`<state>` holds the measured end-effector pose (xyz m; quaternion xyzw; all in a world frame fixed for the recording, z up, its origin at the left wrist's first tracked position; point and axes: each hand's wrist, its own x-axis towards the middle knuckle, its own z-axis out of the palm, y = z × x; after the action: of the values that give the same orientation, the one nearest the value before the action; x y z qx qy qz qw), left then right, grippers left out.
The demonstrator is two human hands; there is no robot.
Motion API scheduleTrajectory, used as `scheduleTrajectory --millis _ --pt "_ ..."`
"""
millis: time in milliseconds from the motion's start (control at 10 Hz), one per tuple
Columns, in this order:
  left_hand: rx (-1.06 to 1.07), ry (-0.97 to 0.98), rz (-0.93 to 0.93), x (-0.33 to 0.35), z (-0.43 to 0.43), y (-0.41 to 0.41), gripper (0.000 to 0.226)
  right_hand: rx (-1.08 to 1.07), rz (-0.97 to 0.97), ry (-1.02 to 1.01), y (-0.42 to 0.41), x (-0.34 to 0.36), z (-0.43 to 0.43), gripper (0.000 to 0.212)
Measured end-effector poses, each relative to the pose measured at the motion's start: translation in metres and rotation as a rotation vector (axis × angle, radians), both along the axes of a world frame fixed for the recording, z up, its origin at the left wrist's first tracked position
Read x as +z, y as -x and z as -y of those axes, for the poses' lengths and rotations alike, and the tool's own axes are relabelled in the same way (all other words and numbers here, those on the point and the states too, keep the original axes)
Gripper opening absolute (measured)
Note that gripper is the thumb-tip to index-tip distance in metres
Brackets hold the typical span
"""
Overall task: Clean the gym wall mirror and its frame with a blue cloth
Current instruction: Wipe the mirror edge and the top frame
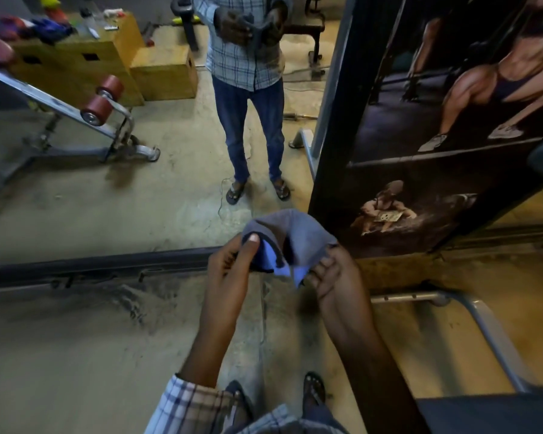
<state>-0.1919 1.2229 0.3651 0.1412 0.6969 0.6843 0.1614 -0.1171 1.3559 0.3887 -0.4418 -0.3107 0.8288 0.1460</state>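
Note:
I stand in front of the wall mirror, which shows my reflection holding the cloth. The blue cloth is bunched between both hands just above the mirror's dark bottom frame. My left hand pinches its left edge with thumb on top. My right hand grips its right lower corner with curled fingers. The mirror's right frame edge runs up beside a dark poster.
A dark bodybuilder poster panel stands right of the mirror. A grey metal tube frame lies on the floor at the right. The mirror reflects a bench with red rollers and wooden boxes. Dusty concrete floor spreads on the left.

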Motion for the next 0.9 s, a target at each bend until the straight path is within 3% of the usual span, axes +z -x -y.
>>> scheduleTrajectory --millis 200,400,500,600,700,800,900 --pt "0.030 -0.106 0.277 0.005 0.017 0.007 0.028 0.001 -0.110 0.012 -0.013 0.000 0.006 0.037" --pt "-0.003 -0.006 0.311 0.009 0.021 0.017 0.060 0.235 0.035 -0.313 -0.018 -0.007 0.012 0.009" --pt "-0.004 0.056 0.155 0.009 0.021 0.023 0.039 -0.228 0.364 -0.466 0.036 -0.032 0.022 0.036" --pt "-0.050 0.025 0.133 0.004 0.020 0.027 0.038 -0.617 0.740 -0.897 0.097 -0.049 0.028 0.047" --pt "-0.072 -0.076 0.174 0.003 0.015 0.029 0.037 -0.578 1.020 -0.729 0.096 -0.044 0.020 0.054" --pt "0.021 0.042 -0.056 -0.004 0.009 0.033 0.049 -0.769 0.373 -0.200 0.090 -0.058 0.001 0.046" --pt "0.092 0.250 -0.455 -0.012 0.008 0.036 0.055 -0.976 0.654 -0.315 0.078 -0.061 -0.009 0.035"
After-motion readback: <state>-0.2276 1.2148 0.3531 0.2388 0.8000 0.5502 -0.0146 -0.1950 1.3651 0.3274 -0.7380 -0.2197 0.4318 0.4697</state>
